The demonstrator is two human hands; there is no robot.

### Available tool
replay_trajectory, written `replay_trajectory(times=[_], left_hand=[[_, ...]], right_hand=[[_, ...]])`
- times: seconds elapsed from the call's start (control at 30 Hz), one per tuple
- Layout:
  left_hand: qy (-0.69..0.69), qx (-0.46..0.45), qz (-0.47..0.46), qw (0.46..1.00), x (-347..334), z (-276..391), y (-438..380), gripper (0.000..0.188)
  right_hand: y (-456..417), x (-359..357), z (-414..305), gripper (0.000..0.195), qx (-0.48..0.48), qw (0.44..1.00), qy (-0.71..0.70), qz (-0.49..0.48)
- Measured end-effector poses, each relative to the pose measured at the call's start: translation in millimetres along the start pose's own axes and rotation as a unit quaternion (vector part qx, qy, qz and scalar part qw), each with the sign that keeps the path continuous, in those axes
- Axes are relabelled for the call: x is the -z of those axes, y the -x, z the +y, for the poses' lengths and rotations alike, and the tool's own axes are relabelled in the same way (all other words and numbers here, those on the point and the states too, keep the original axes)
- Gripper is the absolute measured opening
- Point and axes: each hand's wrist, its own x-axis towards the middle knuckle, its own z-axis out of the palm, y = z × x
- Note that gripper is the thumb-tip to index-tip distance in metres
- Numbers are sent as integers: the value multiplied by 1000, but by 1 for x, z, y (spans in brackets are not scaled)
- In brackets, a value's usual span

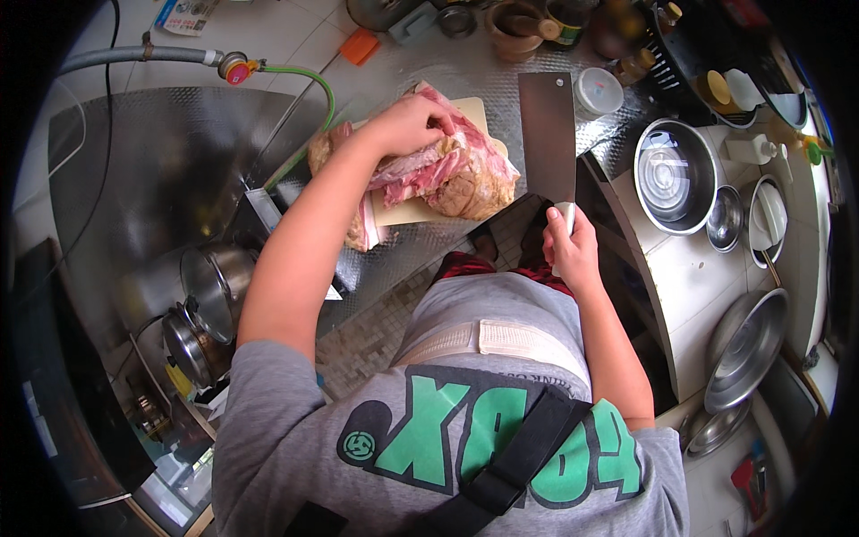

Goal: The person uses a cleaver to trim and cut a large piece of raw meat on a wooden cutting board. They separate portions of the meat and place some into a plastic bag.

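A large piece of raw meat (476,184), pink with yellowish skin, lies across a cream cutting board (402,213). My left hand (417,125) is on top of it, fingers curled into its upper part; the fingertips are partly hidden. A smaller strip of meat (363,228) hangs by the board's left side. In my right hand (572,252) is a cleaver (547,137), gripped by its pale handle. Its broad blade points away from me, to the right of the meat and apart from it.
Behind the board stand a mortar with a pestle (517,30) and a white-lidded tub (598,92). Metal basins (674,176) line the tiled counter at right. Pots (215,288) stand at left, below a gas hose with a valve (236,68).
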Motion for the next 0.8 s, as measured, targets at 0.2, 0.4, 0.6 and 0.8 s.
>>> replay_trajectory(times=[0.2, 0.4, 0.6, 0.8], left_hand=[[-200, 26, 52, 978, -14, 34, 2, 14], [-295, 37, 72, 952, -41, 44, 20, 21], [-296, 41, 106, 948, -55, 39, 19, 22], [-235, 39, 82, 968, -53, 29, 8, 19]], right_hand=[[-2, -1, 3, 27, -5, 1000, 11, 5], [-2, -3, 3, 27, -18, 999, 26, -11], [-5, -3, 6, 30, -16, 1000, 23, -5], [-2, -3, 7, 30, -17, 1000, 15, -4]])
